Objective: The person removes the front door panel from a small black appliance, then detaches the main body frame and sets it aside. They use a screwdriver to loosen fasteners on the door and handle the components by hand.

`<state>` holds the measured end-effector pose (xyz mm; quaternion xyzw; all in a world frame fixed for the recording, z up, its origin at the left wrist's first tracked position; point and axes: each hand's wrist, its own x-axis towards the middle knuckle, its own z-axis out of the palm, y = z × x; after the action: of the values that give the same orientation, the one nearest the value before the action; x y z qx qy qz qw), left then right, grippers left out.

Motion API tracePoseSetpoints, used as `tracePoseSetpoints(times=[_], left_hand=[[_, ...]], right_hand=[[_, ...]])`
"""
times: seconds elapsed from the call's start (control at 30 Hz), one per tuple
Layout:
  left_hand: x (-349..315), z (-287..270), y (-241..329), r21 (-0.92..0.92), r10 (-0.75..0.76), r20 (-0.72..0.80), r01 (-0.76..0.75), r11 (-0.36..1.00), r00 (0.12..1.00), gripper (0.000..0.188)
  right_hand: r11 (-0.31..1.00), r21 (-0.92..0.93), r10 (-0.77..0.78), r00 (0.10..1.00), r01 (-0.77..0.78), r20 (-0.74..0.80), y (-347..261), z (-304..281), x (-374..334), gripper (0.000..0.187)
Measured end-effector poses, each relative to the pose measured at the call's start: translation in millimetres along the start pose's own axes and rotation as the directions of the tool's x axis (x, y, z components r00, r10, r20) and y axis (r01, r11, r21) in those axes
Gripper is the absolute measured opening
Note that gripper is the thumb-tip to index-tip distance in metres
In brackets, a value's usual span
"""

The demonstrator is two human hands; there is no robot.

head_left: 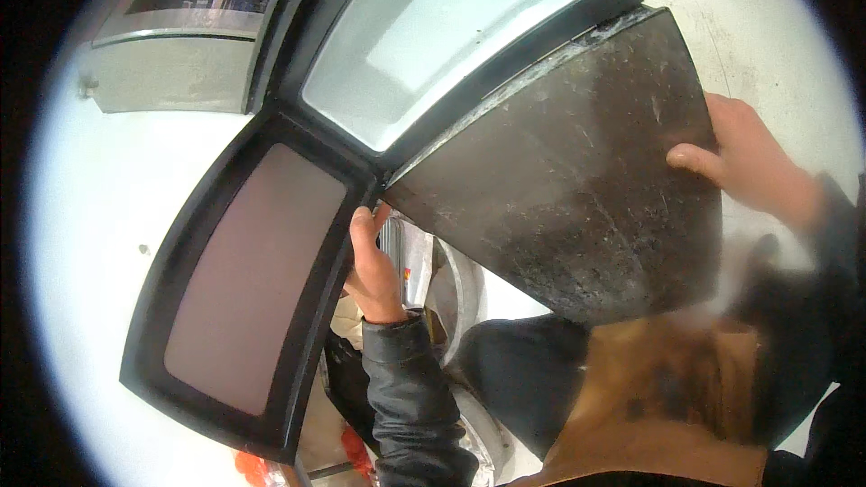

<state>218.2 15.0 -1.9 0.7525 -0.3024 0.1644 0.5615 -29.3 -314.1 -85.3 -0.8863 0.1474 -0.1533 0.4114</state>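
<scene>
Brown panel (568,171), near right | my right hand (744,158) grips it, left hand (374,275) the black-framed panel (257,284) | likely steadying; next needs even support

Brown panel (577,171) spans the gap between left hand (373,272) and right hand (760,160), barring direct passage. Black-framed pinkish pane (253,284) blocks left hand's outer side; pale-glass pane (451,45) stands beyond the panel. Open room: ahead of right hand, over pale floor (740,13).

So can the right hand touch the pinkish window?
Probably not right now: the right hand is holding the brown panel, which sits between it and the pinkish window.
</scene>
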Motion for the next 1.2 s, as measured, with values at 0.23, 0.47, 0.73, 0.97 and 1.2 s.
tracePoseSetpoints(times=[0.23, 0.47, 0.73, 0.97, 1.2], left_hand=[[0.6, 2.8, 1.0, -0.060, 0.012, -0.007, -0.013, 0.998, 1.000, 0.031], [-0.9, 2.7, 2.5, -0.061, 0.004, -0.006, -0.005, 0.998, 1.000, 0.032], [-3.8, -0.8, 1.3, -0.007, 0.007, -0.010, -0.007, 1.000, 1.000, 0.028], [-3.8, 2.6, 3.4, -0.013, 0.021, 0.000, -0.021, 1.000, 1.000, 0.026], [-3.9, 1.5, -1.0, -0.037, 0.007, 0.006, -0.007, 0.999, 1.000, 0.030]], right_hand=[[0.998, -0.063, -0.006, 0.999, 0.003, -0.034, 3.7, 3.2, -1.8, 0.041], [0.998, -0.031, 0.050, 0.997, -0.048, 0.060, 2.3, -3.6, 0.3, 0.043], [0.997, -0.004, 0.081, 0.995, -0.081, 0.060, -7.7, -5.3, 0.7, 0.041], [0.996, -0.001, 0.084, 0.991, -0.084, 0.105, -12.8, -10.9, 2.2, 0.039], [0.994, -0.025, 0.104, 0.992, -0.102, 0.076, -21.9, -11.7, 1.6, 0.039]])
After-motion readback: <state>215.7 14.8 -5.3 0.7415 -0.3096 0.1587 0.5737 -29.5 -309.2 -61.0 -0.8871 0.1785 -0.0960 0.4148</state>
